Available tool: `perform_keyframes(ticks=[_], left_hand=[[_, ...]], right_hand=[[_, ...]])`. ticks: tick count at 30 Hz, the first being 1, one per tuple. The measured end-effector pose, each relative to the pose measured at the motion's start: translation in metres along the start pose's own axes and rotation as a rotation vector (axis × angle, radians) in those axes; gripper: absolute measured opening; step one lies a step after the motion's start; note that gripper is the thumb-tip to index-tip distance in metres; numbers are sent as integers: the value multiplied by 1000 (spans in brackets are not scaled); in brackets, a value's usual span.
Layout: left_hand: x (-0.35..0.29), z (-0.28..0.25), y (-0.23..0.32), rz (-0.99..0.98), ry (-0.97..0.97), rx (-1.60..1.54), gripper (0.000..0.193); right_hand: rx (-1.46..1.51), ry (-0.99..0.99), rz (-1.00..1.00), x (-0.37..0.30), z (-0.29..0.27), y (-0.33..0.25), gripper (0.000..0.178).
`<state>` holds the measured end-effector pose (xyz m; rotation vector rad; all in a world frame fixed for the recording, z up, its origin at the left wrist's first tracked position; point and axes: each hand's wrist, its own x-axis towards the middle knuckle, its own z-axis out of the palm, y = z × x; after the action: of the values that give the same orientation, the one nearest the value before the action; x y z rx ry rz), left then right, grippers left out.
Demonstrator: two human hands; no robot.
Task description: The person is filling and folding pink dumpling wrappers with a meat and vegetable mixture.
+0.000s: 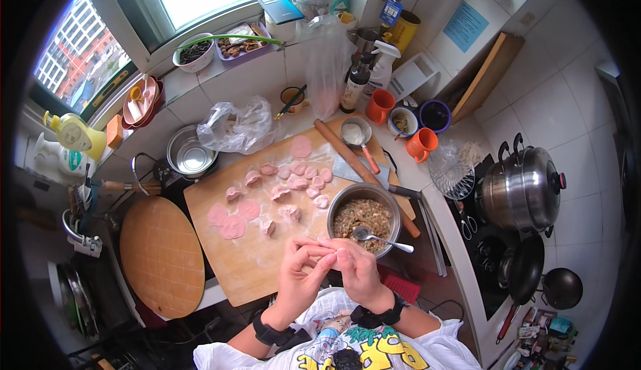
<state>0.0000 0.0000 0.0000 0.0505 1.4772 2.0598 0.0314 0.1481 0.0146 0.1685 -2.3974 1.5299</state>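
My left hand [302, 268] and my right hand [356, 270] meet in front of my chest, fingertips pinched together over the near edge of a floured wooden board [234, 273]. Whatever they hold is hidden by the fingers. Just beyond my right hand, a steel bowl [332, 218] contains minced filling [364, 215], with a spoon [384, 239] resting in it. Several pink filled dumplings [289, 212] stand on the board. Flat pink dough wrappers [232, 226] lie at its left, another dough wrapper [301, 146] at the back, and small dough pieces [312, 192] near the bowl.
A rolling pin [344, 144], a cleaver [354, 173] and a flour scoop [356, 132] lie right of the dough. Left stands a round wooden board [162, 256]. Behind are a metal pot [192, 151] and plastic bag [240, 126]; orange mugs [380, 106] and a steamer pot [521, 190] stand right.
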Motion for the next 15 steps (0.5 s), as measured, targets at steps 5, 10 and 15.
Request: perform_keyframes(ticks=[5, 10, 15], left_hand=[[15, -5, -13, 501, 117, 521, 23], [9, -9, -12, -118, -90, -104, 22], [12, -16, -30, 0, -191, -97, 25]], right_hand=[[747, -83, 727, -17, 17, 20, 37], [1141, -83, 884, -15, 26, 12, 38], [1115, 4, 906, -28, 35, 12, 37]])
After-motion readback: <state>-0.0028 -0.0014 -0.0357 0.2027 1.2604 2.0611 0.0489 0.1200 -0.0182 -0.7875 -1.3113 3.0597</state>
